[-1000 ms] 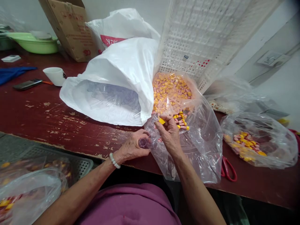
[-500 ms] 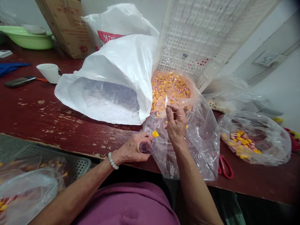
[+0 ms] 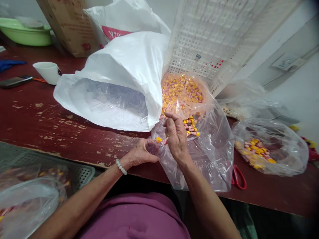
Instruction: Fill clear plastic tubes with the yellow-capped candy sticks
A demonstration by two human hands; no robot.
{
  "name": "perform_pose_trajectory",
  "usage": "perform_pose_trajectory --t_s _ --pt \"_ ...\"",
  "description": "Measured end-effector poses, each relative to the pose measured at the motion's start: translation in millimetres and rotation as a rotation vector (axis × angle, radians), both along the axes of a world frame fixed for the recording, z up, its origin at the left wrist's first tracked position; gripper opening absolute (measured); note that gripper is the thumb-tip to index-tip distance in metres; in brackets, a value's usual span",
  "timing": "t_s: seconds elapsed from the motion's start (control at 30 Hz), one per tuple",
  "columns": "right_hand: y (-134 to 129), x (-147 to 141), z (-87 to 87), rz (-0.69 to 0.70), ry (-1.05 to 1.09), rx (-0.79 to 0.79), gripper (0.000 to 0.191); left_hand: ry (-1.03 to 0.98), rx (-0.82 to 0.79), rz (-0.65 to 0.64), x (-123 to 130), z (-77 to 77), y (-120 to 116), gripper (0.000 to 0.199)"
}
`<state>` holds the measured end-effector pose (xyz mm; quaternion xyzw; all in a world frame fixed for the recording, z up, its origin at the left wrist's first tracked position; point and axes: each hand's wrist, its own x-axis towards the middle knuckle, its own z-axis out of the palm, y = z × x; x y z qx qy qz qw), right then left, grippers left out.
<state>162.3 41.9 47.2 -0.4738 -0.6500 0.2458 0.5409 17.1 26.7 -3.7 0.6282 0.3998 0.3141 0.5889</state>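
My left hand (image 3: pixel 139 153), with a pale bead bracelet at its wrist, is closed around several clear tubes (image 3: pixel 154 147); their round open ends face up. Beside these tubes are a small yellow cap (image 3: pixel 158 139) and a red-and-white striped piece. Just right of them, my right hand (image 3: pixel 175 136) is raised with curled fingers, thumb close to the index finger; what it pinches, if anything, is hidden. Behind it, yellow-capped striped pieces (image 3: pixel 191 127) lie at the mouth of a clear plastic bag (image 3: pixel 211 149), and many more fill its far part.
A white sack (image 3: pixel 129 63) of clear tubes lies open at left. A white plastic crate (image 3: pixel 199 39) stands behind. Red-handled scissors (image 3: pixel 239 177) and another clear bag (image 3: pixel 286 149) are at right. A cup (image 3: pixel 47 72) and phone (image 3: pixel 16 81) sit far left.
My right hand has moved left and slightly down, toward the left hand. My left hand has turned, so the tube mouths show more. The yellow-capped pieces behind my right hand are uncovered.
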Motion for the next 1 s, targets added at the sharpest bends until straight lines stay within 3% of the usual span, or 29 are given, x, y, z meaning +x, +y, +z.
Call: perform_pose_trajectory --t_s 0.23,0.3,0.37,0.43,0.53,0.6,0.7,0.77,0.87,1.0 --pt "-5.6 -9.9 -6.3 0.231 -0.152 -0.055 0.037 0.066 0.044 -0.010 1.3 3.8 -1.2 0.013" --pt "-0.9 -5.1 -4.6 0.162 -0.091 -0.064 0.037 0.088 0.069 -0.020 1.2 7.5 -1.6 0.014" --pt "4.6 -3.5 -4.1 -0.001 -0.048 -0.031 0.039 0.118 0.103 -0.038 2.7 11.7 -3.0 0.014" --pt "9.5 -6.3 -7.0 -0.108 -0.140 0.047 0.038 0.154 0.145 -0.054 5.2 14.7 -5.2 0.014" --pt "17.5 -8.6 -17.7 -0.084 -0.376 0.163 0.039 0.189 0.175 -0.072 6.7 14.2 -7.9 0.017" --pt "24.8 1.5 -26.5 -0.121 -0.391 0.191 0.038 0.180 0.169 -0.054 4.2 10.8 -7.2 0.015" --pt "36.8 36.3 -39.2 -0.354 -0.456 0.055 0.030 0.124 0.111 0.038 -2.9 5.0 -3.2 0.013" --pt "42.7 61.3 -48.2 -0.464 -0.708 -0.151 0.025 0.056 -0.016 0.108 -7.1 2.4 -0.7 0.016" --pt "45.6 82.6 -61.0 -0.448 -0.988 -0.323 0.023 -0.108 -0.224 0.146 -8.7 -0.2 0.5 0.021" --pt "42.6 87.2 -67.7 -0.392 -0.960 -0.323 0.032 -0.265 -0.335 0.134 -5.3 -2.1 -0.5 0.022"
